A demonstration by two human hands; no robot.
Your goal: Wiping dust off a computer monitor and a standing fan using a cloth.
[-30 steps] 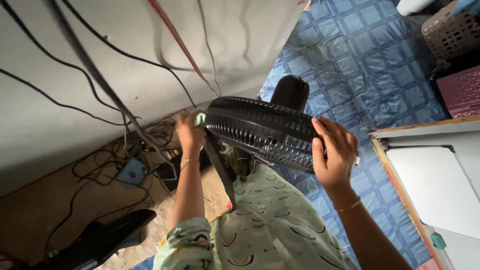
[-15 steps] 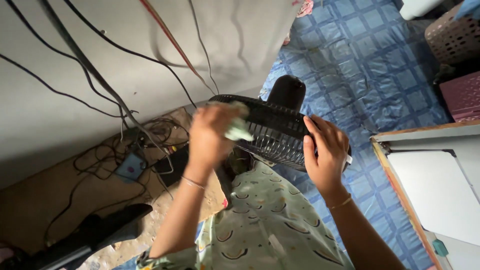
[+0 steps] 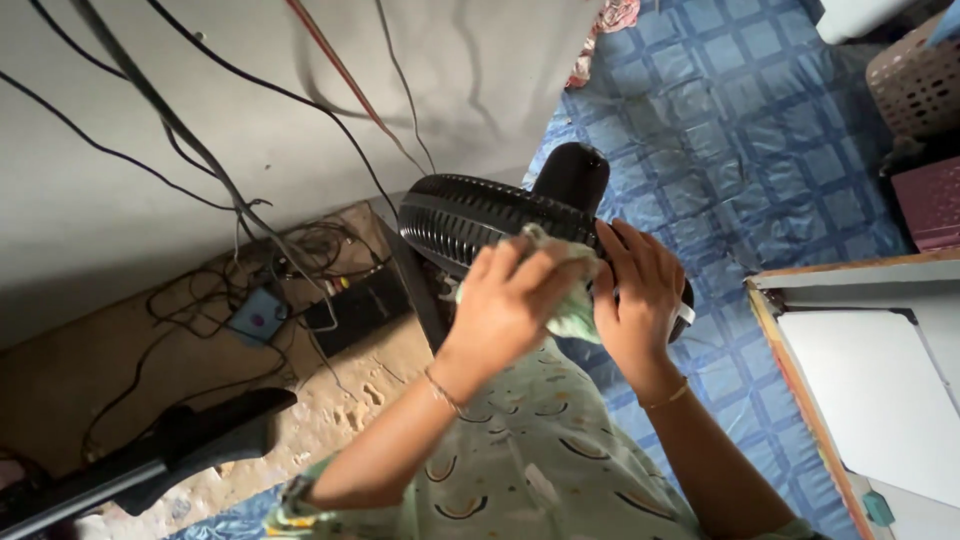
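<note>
The left hand [image 3: 505, 300] sits at the centre of the frame, fingers curled shut around a crumpled pale green cloth [image 3: 572, 305], which it presses against the near rim of the black fan guard [image 3: 470, 215]. The cloth bulges out to the right of the knuckles and reaches the fingers of the right hand [image 3: 640, 290]; the two hands lie just beside each other, touching or nearly so, and the pictures do not settle which. The right hand is half open, fingers spread and wrapped over the right end of the guard, thumb side toward the cloth; it holds the guard itself and nothing loose. The guard lies directly beyond both hands, toward the upper centre of the frame, its long axis running from centre-left to centre-right with a slight downward tilt to the right. The unwiped ribbing that remains visible extends to the upper left of the left hand, so that hand is the nearer one to the exposed stretch. The black motor housing [image 3: 572, 175] rises behind the guard, above the hands. Both forearms enter from the bottom edge, the left one from lower left with a thin bracelet at the wrist, the right one from lower right, likewise with a bracelet. Outward from there: a grey wall [image 3: 200, 90] crossed by hanging cables [image 3: 180, 130] at upper left, a blue checked floor mat [image 3: 740, 130] at upper right, and a white board [image 3: 870, 390] at the right edge.
</note>
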